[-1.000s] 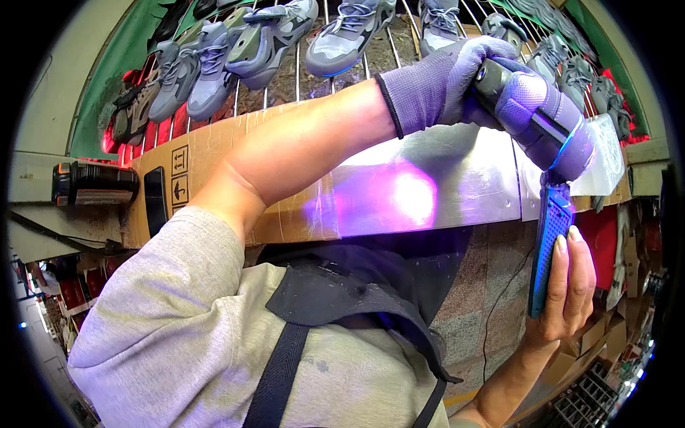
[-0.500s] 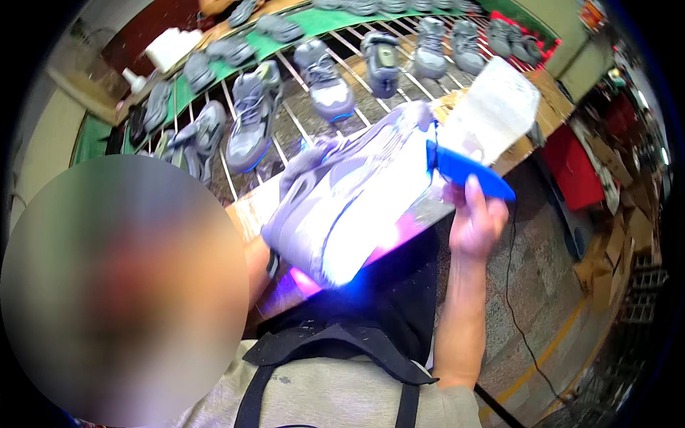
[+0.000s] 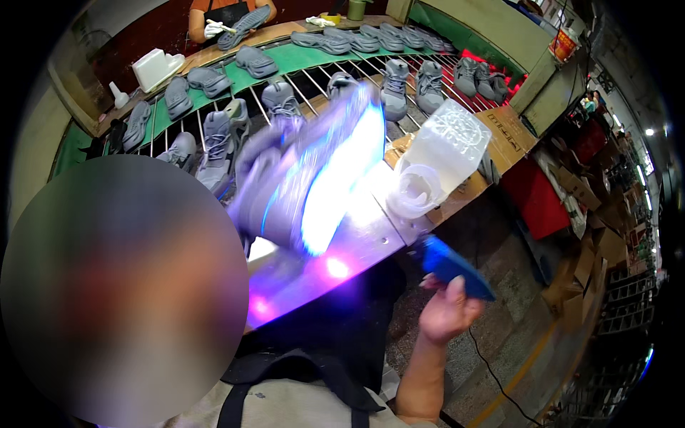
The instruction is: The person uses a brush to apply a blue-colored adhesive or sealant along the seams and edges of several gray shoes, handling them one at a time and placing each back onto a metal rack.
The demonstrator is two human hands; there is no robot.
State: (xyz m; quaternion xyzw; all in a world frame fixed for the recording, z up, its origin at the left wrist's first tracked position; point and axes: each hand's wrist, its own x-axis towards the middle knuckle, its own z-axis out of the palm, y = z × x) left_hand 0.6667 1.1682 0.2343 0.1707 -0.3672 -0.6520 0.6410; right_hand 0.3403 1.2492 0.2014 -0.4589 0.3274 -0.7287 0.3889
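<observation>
A grey shoe [image 3: 275,185] hangs tilted above the metal tabletop [image 3: 364,250], its glaring bright sole [image 3: 346,175] turned to the right. It is blurred by motion. The shoe is held up from its far side, where my left hand is hidden behind it and the blurred disc. My right hand [image 3: 449,312] is closed on the blue handle of a brush [image 3: 457,267], beyond the table's near edge and apart from the shoe. The brush's dark end points up and left, toward a translucent round cup [image 3: 414,191] at the table's corner.
A milky block-shaped container [image 3: 453,135] stands behind the cup. Across the far side runs a rod rack [image 3: 307,89] with several grey shoes, and a green strip [image 3: 289,64] with grey soles. Opposite, a gloved person [image 3: 214,28] holds a sole. A dark cable [image 3: 492,371] crosses the floor.
The brush has come away from the sole's toe end, moving down toward me. The shoe has shifted left and tipped more upright. The view has swung, now showing the cup and the person opposite.
</observation>
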